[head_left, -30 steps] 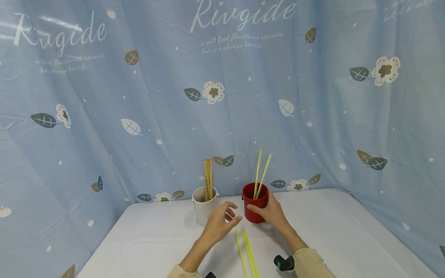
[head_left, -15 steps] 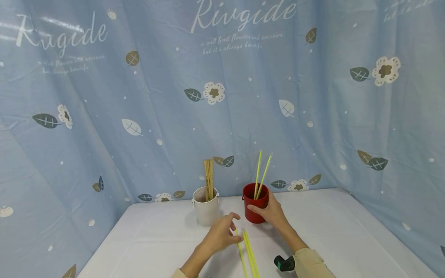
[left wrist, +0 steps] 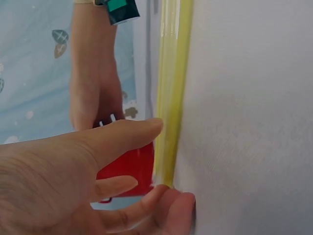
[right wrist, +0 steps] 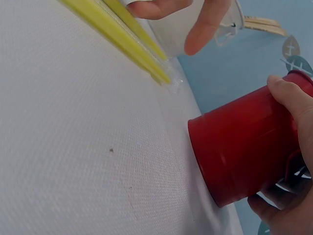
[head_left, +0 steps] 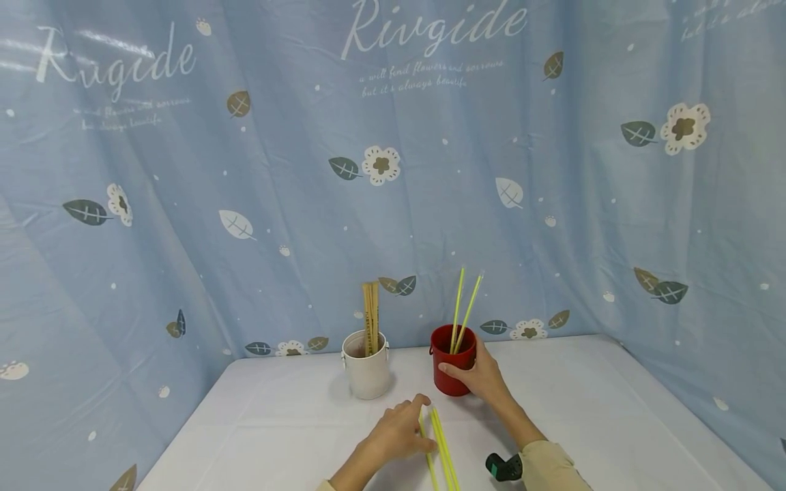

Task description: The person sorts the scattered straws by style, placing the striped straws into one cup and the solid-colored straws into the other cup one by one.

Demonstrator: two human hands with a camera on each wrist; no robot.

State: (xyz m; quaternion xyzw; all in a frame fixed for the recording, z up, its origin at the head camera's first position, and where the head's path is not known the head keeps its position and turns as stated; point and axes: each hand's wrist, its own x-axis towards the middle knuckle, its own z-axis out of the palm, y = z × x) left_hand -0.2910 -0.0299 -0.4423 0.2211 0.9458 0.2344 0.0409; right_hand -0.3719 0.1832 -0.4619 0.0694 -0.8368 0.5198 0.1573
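Observation:
My right hand (head_left: 482, 375) grips a red bucket (head_left: 449, 378) standing on the table, thumb on its near side. Two yellow straws (head_left: 468, 310) lean inside it. Several yellow straws (head_left: 443, 443) in clear wrappers lie on the table in front. Over them reaches my left hand (head_left: 399, 431), thumb and fingers spread apart around the leftmost straw (head_left: 428, 464). In the left wrist view, the thumb (left wrist: 142, 131) is at the straws' side and the fingertips (left wrist: 181, 210) are near their end. Whether they touch is unclear.
A white bucket (head_left: 367, 375) with wooden chopsticks (head_left: 371, 317) stands left of the red one. A blue patterned curtain (head_left: 295, 204) hangs behind the white-covered table (head_left: 276, 423). A dark wrist camera (head_left: 503, 467) sits by the right sleeve.
My left hand has come down toward me from beside the white bucket to the straws on the table. The right hand keeps its hold on the red bucket.

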